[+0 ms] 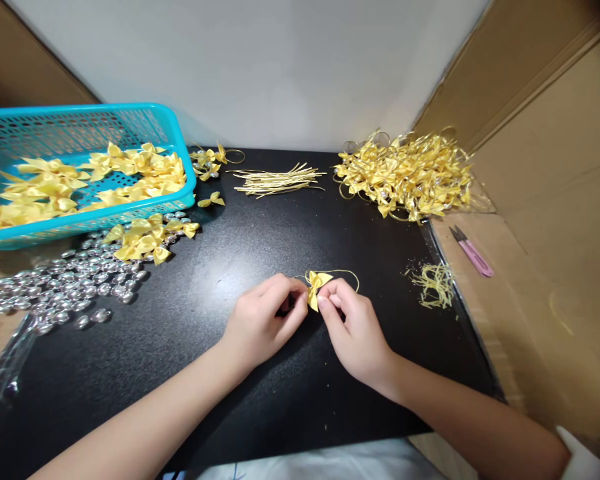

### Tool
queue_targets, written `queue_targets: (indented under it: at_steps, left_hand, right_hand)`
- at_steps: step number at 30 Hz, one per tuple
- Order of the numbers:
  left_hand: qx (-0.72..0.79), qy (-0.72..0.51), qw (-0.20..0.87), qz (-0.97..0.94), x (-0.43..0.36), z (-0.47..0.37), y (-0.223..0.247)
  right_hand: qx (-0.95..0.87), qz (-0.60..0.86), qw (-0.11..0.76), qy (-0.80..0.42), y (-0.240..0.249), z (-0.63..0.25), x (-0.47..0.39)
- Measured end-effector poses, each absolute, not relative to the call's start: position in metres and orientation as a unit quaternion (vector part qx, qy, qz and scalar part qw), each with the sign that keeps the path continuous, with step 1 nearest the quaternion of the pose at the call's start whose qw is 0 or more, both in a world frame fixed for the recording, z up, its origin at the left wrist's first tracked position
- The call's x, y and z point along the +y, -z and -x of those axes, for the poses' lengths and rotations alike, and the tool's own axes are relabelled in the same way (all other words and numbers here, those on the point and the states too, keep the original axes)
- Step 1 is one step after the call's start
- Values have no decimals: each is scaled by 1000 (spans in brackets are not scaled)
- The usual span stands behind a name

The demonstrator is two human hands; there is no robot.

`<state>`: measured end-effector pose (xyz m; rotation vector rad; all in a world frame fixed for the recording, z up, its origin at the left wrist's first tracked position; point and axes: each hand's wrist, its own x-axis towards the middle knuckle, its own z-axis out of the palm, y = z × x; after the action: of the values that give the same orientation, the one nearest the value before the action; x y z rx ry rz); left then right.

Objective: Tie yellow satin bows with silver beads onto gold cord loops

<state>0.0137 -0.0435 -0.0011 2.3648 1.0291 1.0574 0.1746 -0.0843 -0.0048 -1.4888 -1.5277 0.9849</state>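
Observation:
A small yellow bow is pinched between my two hands over the black table. My left hand is closed at the bow's left side, thumb and forefinger together. On the right side, my right hand pinches the bow's edge between thumb and fingertips. A thin gold cord loops out behind the bow and over my right fingers. Whether a bead is at the bow's centre cannot be made out.
A turquoise basket of yellow bows stands at left, silver beads before it. Gold cords lie at the back, finished-looking bows heap at back right. Cord scraps and pink snips are at right.

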Motion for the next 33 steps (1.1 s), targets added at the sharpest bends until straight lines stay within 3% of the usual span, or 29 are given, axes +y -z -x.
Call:
queue_targets:
  at_steps: [22, 33]
  left_hand:
    - [371, -365, 151, -840, -43, -16, 1]
    - [346, -367, 77, -860, -45, -18, 8]
  right_hand:
    - [-597, 591, 383, -385, 4, -175, -85]
    - [-593, 598, 379, -384, 4, -174, -85]
